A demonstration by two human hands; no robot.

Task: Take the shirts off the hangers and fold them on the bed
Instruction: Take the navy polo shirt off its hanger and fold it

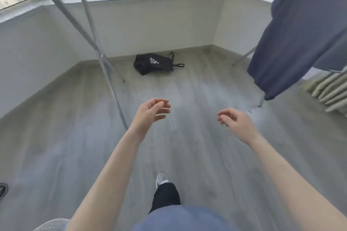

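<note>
rack legs (pixel 102 56): grey poles crossed at the far left, nothing seen hung on that end tbh.
left hand (pixel 150 112): held out over the floor, fingers loosely curled with small gaps between them, nothing pinched or gripped.
black bag (pixel 153 63): dumped on the floor by the far wall, well apart from both hands, not part of the job.
right hand (pixel 234 120): held out front too, fingers loosely curled inward, nothing held.
navy shirt (pixel 300 33): hung high at the far right, draped down past a rack leg, well apart from both hands. the hanger itself can't be made out.
bed: not in view.
step in hand: probably the reach for that shirt, judged from two empty hands and a shirt up on the rack.
how it's best done: the collar end should be found first, then the hanger steadied with one hand while the shoulders are slipped off one at a time, so nothing gets stretched or yanked. the hem should be gathered up before it's carried, or it'll likely get dragged on the floor.
</note>
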